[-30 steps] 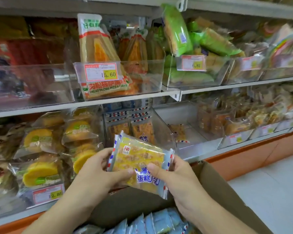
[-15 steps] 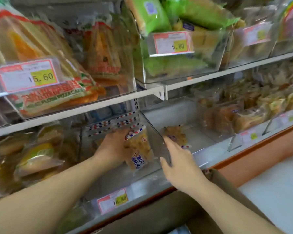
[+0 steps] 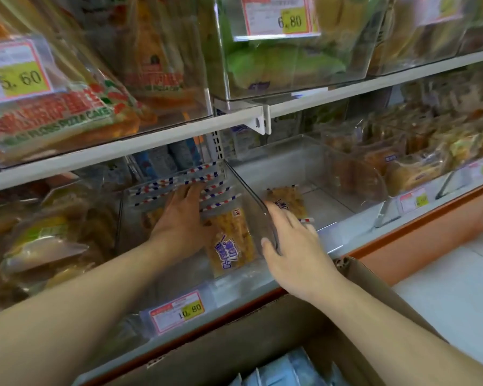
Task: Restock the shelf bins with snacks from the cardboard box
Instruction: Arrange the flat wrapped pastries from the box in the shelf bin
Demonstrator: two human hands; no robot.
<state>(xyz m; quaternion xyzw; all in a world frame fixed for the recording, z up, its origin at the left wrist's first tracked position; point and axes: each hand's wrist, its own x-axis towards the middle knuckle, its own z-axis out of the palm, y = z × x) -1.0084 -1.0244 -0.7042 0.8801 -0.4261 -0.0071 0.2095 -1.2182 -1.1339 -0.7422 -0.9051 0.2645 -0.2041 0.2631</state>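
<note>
The clear bin on the lower shelf holds a row of yellow snack packets with red-and-blue striped edges. My left hand is inside it, fingers flat and apart against the row. One yellow snack packet with blue lettering leans at the front, right beside that hand. My right hand straddles the bin's right wall, thumb on the inner side, fingers on the outer. The cardboard box stands open below, with blue-wrapped packets in it.
The bin to the right holds a single yellow packet. A 10.80 price tag hangs on the shelf edge. Bins of cakes sit to the left and right. The upper shelf hangs close above my hands.
A second ago both hands held the yellow packet above the box. It now sits in the bin, my left hand has opened beside it, and my right hand has moved to the bin wall.
</note>
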